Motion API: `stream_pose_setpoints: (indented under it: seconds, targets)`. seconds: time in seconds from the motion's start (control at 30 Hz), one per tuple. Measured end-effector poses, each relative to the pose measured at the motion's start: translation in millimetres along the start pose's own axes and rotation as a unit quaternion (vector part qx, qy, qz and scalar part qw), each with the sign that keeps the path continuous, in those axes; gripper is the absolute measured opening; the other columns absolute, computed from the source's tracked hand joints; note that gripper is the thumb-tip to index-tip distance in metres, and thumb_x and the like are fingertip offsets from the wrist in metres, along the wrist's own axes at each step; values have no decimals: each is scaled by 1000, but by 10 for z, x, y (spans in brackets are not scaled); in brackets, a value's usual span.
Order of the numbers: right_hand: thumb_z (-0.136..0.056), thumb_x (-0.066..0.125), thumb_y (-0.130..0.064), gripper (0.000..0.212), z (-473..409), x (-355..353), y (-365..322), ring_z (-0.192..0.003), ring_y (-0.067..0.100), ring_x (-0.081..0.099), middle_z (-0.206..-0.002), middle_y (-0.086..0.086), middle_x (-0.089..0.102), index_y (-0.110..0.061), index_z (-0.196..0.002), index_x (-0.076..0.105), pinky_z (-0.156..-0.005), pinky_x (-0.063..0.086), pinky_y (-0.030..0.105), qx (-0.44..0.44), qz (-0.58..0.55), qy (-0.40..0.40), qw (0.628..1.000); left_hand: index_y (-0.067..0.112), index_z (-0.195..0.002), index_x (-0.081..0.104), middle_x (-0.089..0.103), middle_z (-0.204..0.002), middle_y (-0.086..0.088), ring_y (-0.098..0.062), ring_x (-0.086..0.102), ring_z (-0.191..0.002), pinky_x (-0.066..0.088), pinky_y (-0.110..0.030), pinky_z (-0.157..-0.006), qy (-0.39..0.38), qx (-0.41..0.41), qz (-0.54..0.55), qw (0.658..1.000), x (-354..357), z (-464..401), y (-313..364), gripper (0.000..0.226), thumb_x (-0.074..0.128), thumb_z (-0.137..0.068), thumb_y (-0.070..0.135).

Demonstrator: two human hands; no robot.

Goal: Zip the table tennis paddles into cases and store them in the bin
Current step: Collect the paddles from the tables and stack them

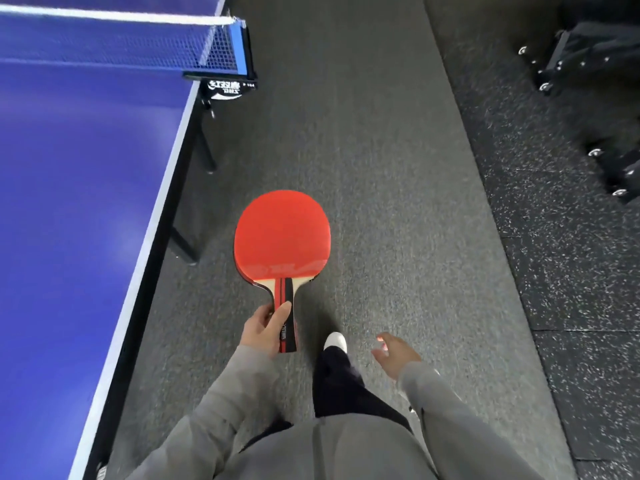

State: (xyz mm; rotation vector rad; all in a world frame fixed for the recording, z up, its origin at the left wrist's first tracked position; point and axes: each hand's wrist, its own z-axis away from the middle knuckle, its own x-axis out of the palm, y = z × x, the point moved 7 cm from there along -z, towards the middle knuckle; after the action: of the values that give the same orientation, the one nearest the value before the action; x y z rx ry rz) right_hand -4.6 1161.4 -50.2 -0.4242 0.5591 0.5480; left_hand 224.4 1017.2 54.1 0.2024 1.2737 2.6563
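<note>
The left hand [263,327] grips a red paddle [282,233] by its handle beside the blue table [79,202]; the right hand [394,353] hangs loose.

Grey carpet floor [363,168] down the middle. Blue table tennis table [69,202] along left, white edge line, net [114,39] clamped on black post [225,86] at its side. Black speckled rubber mats [554,254] right. Black wheeled cases [595,64] top right, blurred.
</note>
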Motion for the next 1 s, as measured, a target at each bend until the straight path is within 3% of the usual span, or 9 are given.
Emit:
stream_pose_setpoints:
  seconds: [0.13, 0.3, 0.57, 0.77, 0.83, 0.9, 1.0]
  targets:
    - [-95, 48, -33, 43, -512, -686, -34, -119, 26, 53, -136, 9, 52, -22, -137, 43, -100, 42, 30, 2, -62, 2, 998, 5, -88, 59, 57, -69, -9, -23, 57, -62, 51, -33, -57, 32, -1, 15, 999, 401, -437, 396, 15, 54, -94, 18]
    - [-96, 48, -31, 40, -1080, -1465, -27, -115, 24, 56, -132, 10, 55, -22, -135, 45, -96, 44, 29, 3, -56, 4, 998, 1, -79, 51, 52, -61, -13, -11, 53, -36, 47, -21, -38, 41, 10, 58, 997, 920, -851, 946, 18, 50, -94, 10]
    - [-97, 47, -26, 40, -1972, -2332, -640, -112, 23, 58, -128, 9, 58, -18, -136, 46, -89, 42, 22, -23, -35, -24, 999, -3, -89, 51, 49, -61, -14, -11, 50, -35, 42, -18, -38, 27, 15, 61, 998, 1424, -1700, 1710, 14, 49, -95, 9]
    - [-97, 47, -27, 36, -2767, -3062, -1257, -113, 25, 57, -128, 11, 59, -16, -131, 50, -95, 45, 26, -28, -53, 4, 998, 2, -87, 57, 55, -66, -9, -17, 54, -52, 48, -24, -45, 19, 14, 60, 998, 1625, -2736, 2268, 13, 53, -94, 12]
    - [-97, 47, -28, 34, -2960, -3327, -1387, -107, 21, 59, -126, 9, 60, -15, -129, 52, -86, 42, 22, -21, -38, 6, 999, 5, -86, 59, 57, -69, -8, -18, 55, -60, 49, -27, -53, 15, 15, 48, 999, 1693, -3047, 2524, 12, 54, -93, 13]
    - [-97, 47, -29, 37, -3142, -3584, -1450, -108, 20, 57, -130, 8, 58, -17, -132, 50, -86, 42, 23, -8, -20, 9, 1000, 5, -88, 59, 58, -71, -7, -21, 54, -65, 49, -33, -62, 10, 25, 32, 999, 1773, -3329, 2820, 11, 53, -93, 14]
    - [-98, 43, -28, 42, -3388, -3997, -1532, -122, 27, 52, -139, 8, 50, -19, -139, 42, -98, 42, 33, 6, 25, 7, 1000, 6, -81, 55, 54, -66, -9, -17, 54, -51, 48, -26, -48, 10, 28, 51, 998, 1879, -3660, 3160, 15, 51, -94, 11]
